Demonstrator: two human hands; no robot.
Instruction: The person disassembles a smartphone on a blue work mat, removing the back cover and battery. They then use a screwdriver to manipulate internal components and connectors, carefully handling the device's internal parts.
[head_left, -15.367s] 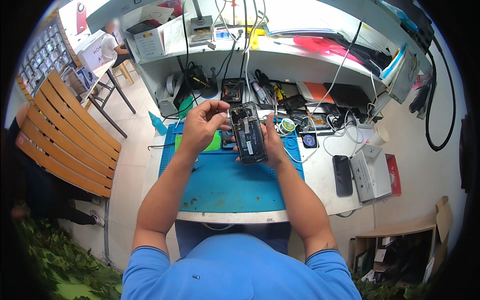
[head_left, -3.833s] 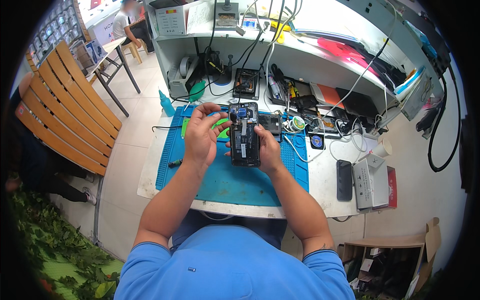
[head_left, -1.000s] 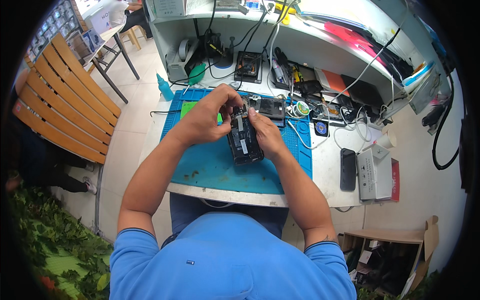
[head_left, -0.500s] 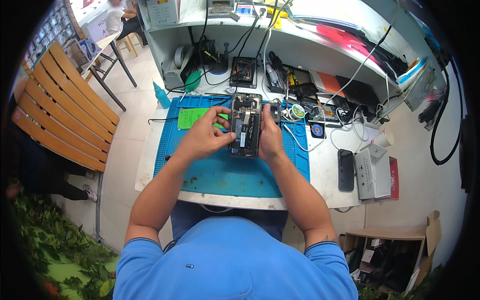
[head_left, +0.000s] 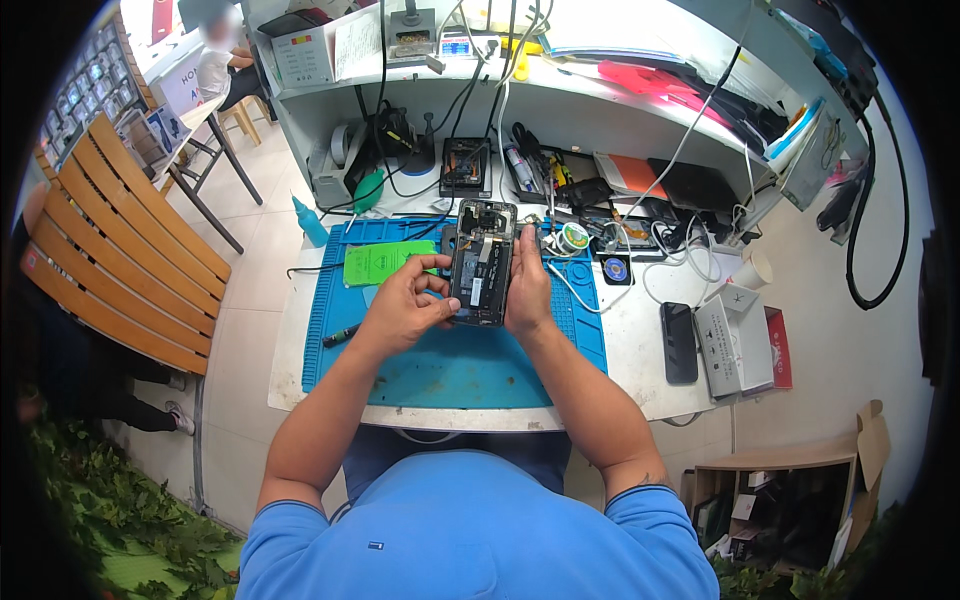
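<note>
An opened smartphone [head_left: 484, 268] is held upright over the blue work mat [head_left: 450, 375], its black battery and inner parts bared. My right hand [head_left: 528, 288] grips it along the right edge. On the left edge, the thumb and fingers of my left hand [head_left: 405, 305] close on the lower part of the phone. Behind my left fingers lies a bright green rectangular pad [head_left: 385, 262] on the mat. A dark pen-like tool [head_left: 341, 336] rests left of my left wrist. Part of a dark flat piece shows behind the phone's left side.
A solder spool [head_left: 573, 237], loose cables and tools crowd the back right. On the right stand a black phone [head_left: 679, 343] and an open white box [head_left: 735, 345]. A teal bottle [head_left: 310, 222] stands at the mat's far left corner. Above runs a loaded shelf [head_left: 560, 75].
The view has shifted slightly. Both hands still hold the phone, and my left fingers have moved a little along its left edge. More of the pen-like tool shows.
</note>
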